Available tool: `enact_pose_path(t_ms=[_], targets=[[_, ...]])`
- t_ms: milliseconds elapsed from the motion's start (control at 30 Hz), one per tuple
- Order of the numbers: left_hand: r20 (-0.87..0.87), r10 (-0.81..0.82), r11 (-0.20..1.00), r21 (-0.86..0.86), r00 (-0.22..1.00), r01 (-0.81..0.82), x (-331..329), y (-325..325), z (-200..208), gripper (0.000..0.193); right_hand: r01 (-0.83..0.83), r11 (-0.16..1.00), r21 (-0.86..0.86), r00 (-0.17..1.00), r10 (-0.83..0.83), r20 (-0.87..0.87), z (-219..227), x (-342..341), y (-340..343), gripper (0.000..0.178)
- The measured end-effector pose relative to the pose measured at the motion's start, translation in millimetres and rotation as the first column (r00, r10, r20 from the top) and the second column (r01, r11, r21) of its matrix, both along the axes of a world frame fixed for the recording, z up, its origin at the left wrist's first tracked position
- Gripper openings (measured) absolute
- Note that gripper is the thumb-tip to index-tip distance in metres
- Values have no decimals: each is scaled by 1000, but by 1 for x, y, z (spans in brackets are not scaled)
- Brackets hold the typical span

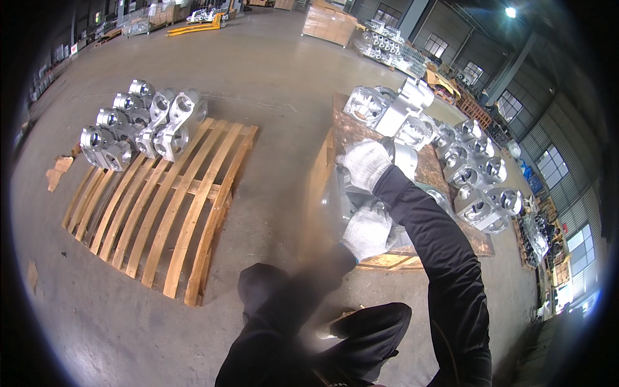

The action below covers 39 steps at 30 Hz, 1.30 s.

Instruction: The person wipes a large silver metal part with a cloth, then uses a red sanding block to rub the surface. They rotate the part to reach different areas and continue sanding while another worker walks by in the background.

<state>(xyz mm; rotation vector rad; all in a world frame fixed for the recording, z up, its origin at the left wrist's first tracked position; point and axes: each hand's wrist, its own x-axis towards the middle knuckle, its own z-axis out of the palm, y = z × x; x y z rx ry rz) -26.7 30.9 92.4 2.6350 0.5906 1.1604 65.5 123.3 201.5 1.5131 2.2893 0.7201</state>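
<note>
Both my hands wear white knit gloves and are at a silver metal casting [346,200] on the near left part of a worn wooden platform [429,169]. My right hand [366,165] is farther away, its fingers curled over the casting's upper end, beside a round silver section [405,158]. Nearer to me, my left hand [367,232] grips the casting's lower end, and its fingertips are partly hidden. Just beyond stand more silver castings with round bores [366,106]. A tall casting [412,97] rises among them.
To the left, a slatted wooden pallet [171,222] carries several similar castings [138,126] at its far end. More castings [474,161] stand along the platform's right side. Torn cardboard [59,171] lies left of the pallet. A yellow pallet jack [196,27] and cartons [329,24] stand farther back.
</note>
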Motion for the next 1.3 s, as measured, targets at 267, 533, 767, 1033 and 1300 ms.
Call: enact_pose_path(t_ms=[267, 533, 767, 1033, 1300], targets=[[42, -26, 999, 34, 999, 25, 0, 1, -3, 52, 45, 998, -51, 998, -43, 38, 6, -7, 13, 24], [8, -55, 997, -52, 998, 56, -7, 1, 8, 44, -36, 988, -150, 997, 45, 59, 15, -19, -22, 18], [-67, -44, 991, -132, 997, 35, 1, 1, -10, 36, -195, 974, -116, 980, 187, -71, 7, -17, -69, 14], [63, -149, 942, -293, 987, 161, 50, 12, -72, 65, -99, 994, -56, 995, 97, -34, 22, -43, -109, 20], [-38, 94, 994, 59, 995, -91, 36, 6, -71, 68, -88, 992, -91, 992, 79, -101, 5, -46, -103, 24]])
